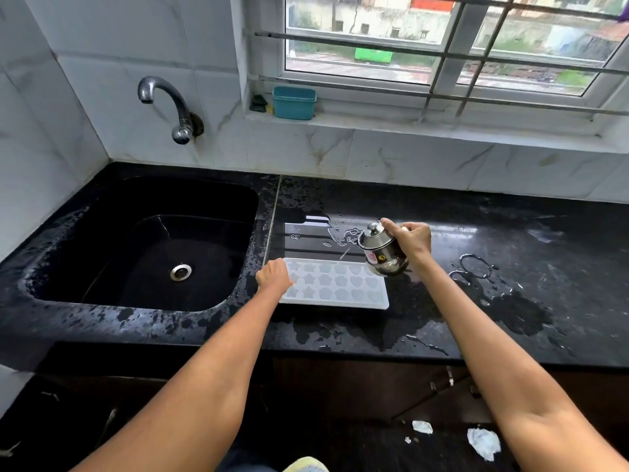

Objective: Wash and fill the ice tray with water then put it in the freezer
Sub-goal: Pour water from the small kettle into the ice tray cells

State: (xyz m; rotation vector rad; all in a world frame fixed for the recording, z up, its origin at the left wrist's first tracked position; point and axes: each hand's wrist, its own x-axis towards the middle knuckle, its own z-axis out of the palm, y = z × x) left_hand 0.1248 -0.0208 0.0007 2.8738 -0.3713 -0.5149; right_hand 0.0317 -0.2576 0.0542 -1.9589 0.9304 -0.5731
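A white ice tray with star and heart shaped cells lies flat on the black counter just right of the sink. My left hand grips its left end. My right hand holds a small steel pot with a lid, tilted to the left above the tray's far right corner. A thin stream of water runs from the pot's spout toward the tray.
A black sink with a steel drain lies to the left, under a wall tap. The black counter is wet with puddles. A teal container stands on the window sill. Crumpled paper lies on the floor.
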